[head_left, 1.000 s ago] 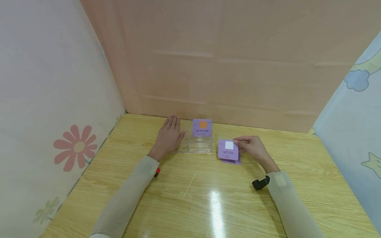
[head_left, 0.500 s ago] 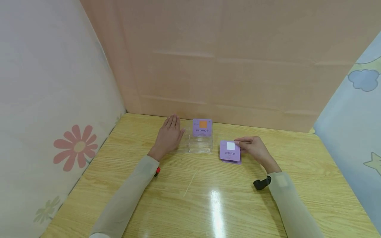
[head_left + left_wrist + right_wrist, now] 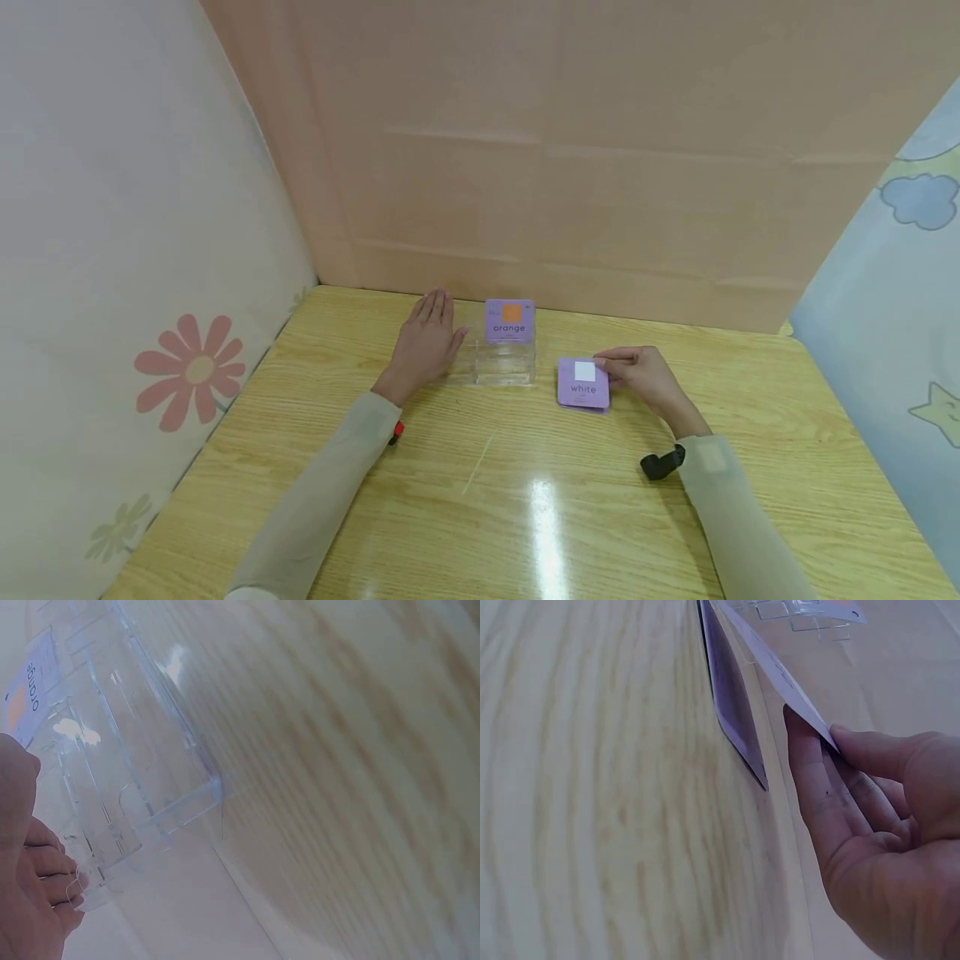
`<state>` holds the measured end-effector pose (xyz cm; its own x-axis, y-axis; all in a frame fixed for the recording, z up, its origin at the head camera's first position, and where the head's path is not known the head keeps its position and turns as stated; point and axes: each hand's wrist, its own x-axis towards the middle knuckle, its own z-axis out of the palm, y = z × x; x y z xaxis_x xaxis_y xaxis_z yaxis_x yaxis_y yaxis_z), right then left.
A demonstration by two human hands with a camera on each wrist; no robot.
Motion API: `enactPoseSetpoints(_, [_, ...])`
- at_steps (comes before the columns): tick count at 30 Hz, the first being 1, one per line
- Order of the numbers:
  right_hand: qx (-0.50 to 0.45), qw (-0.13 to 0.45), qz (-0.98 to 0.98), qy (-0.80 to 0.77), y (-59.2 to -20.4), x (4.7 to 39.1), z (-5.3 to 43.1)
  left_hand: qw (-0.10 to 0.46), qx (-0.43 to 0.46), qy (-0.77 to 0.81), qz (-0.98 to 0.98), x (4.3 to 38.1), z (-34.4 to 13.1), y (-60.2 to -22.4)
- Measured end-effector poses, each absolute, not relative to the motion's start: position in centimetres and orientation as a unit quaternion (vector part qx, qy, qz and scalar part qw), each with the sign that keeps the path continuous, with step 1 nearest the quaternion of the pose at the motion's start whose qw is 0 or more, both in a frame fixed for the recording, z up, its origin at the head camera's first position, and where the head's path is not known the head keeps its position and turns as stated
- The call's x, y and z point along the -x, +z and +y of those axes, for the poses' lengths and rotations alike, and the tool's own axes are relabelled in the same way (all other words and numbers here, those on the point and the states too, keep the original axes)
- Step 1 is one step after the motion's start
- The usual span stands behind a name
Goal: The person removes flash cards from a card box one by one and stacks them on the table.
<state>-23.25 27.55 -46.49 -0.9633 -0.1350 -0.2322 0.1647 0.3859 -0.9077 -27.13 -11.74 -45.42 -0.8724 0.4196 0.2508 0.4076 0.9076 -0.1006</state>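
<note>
One "white" card [image 3: 583, 397] above another card [image 3: 729, 701]

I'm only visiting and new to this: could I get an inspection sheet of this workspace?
Surface: glossy, yellowish wood-grain table showing glare.
Job's things: purple square card reading "orange" in a clear plastic tiered stand; purple square card reading "white", tilted over another purple card.
Clutter: nothing seen.
Grips: left hand at the stand's left end, fingers straight; right hand pinches the "white" card's corner.
Cables: nothing seen.
Surroundings: brown backdrop behind; pale flower-patterned panel left; pale cloud-and-star panel right.
</note>
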Motion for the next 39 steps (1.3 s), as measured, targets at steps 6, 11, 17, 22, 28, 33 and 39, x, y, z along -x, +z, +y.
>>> enactPoseSetpoints(6, [-0.010,0.131,0.828,-0.545,-46.9,23.3,27.7,0.136,0.215,0.026,-0.967,27.2,-11.8,-45.5])
enactPoseSetpoints(11, [-0.007,0.128,0.835,-0.536,-47.3,23.4,27.9,0.135,0.215,0.024,-0.967,27.3,-11.8,-45.5])
enactPoseSetpoints(17, [0.002,0.126,0.846,-0.519,-47.5,23.4,28.0,0.135,0.212,0.023,-0.967,27.3,-11.8,-45.6])
enactPoseSetpoints(22, [0.007,0.122,0.859,-0.496,-47.3,23.3,27.7,0.134,0.212,0.024,-0.968,27.3,-11.8,-45.6])
enactPoseSetpoints(28, [0.012,0.113,0.871,-0.478,-47.2,23.3,27.4,0.134,0.212,0.025,-0.968,27.3,-11.8,-45.6])
enactPoseSetpoints(33, [0.015,0.103,0.884,-0.456,-47.2,23.4,27.1,0.131,0.213,0.024,-0.968,27.2,-11.9,-45.6])
enactPoseSetpoints(39, [0.025,0.083,0.908,-0.410,-46.9,23.5,26.7,0.136,0.215,0.024,-0.967,27.2,-11.9,-45.6])
